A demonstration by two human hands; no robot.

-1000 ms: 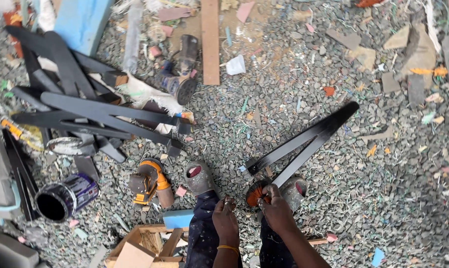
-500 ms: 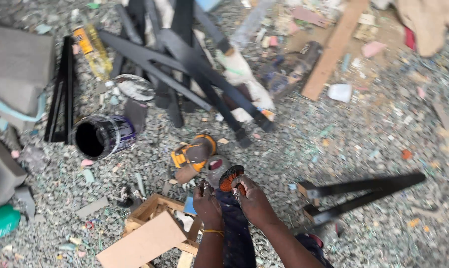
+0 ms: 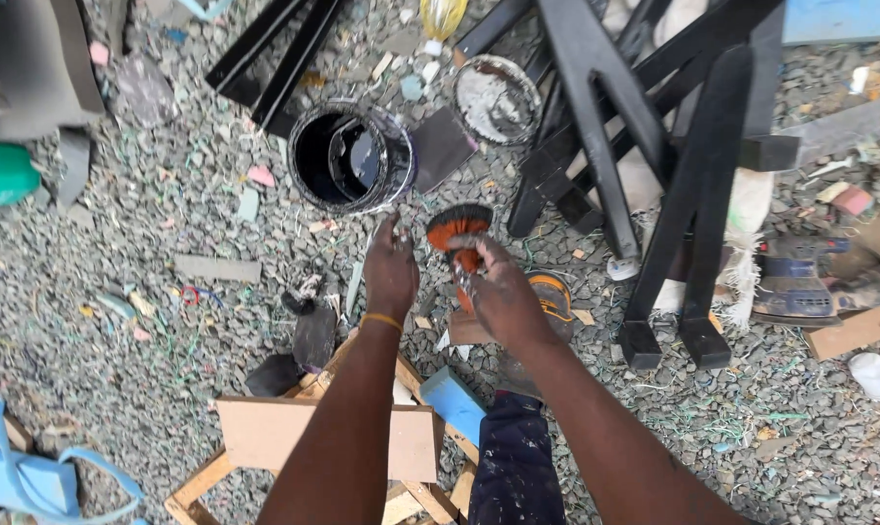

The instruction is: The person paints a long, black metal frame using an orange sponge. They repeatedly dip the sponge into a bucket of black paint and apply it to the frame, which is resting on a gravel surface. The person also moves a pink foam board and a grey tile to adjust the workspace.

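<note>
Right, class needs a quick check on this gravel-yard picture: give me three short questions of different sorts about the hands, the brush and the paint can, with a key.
1. True or false: the right hand holds a paintbrush with an orange handle.
2. Multiple choice: the open paint can holds paint that is A) white, B) black, C) green.
3. Short answer: which hand reaches towards the can's rim with nothing in it?

Key:
1. True; its dark bristles point away from the person.
2. B.
3. The left hand, fingers just short of the rim; its lid lies apart on the gravel.
</note>
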